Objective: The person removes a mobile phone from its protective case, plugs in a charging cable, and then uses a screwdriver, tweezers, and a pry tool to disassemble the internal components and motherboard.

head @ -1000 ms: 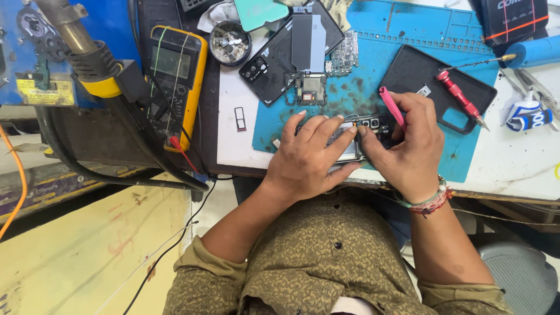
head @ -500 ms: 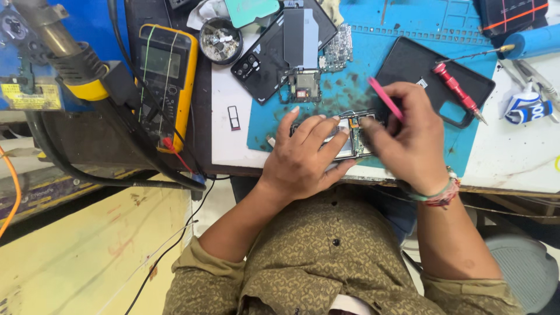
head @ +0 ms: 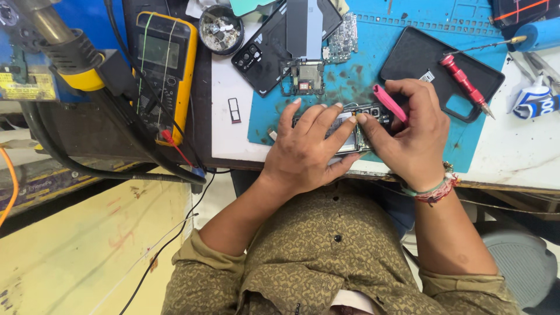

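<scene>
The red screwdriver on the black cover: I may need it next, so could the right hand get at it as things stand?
Probably yes. The red screwdriver lies uncovered on the black cover, just beyond the right hand, with nothing between them. But that hand already holds a pink tool.

Both hands cover most of an opened phone on a blue work mat: the left hand hides its near half, the right hand its far end, leaving only a strip of board visible between the fingers. A pink tool disappears into the right fist, its tip unseen. The contents of a small round dish are too fine to identify. A dark case and a blue cylinder are cropped by the frame's edges.
</scene>
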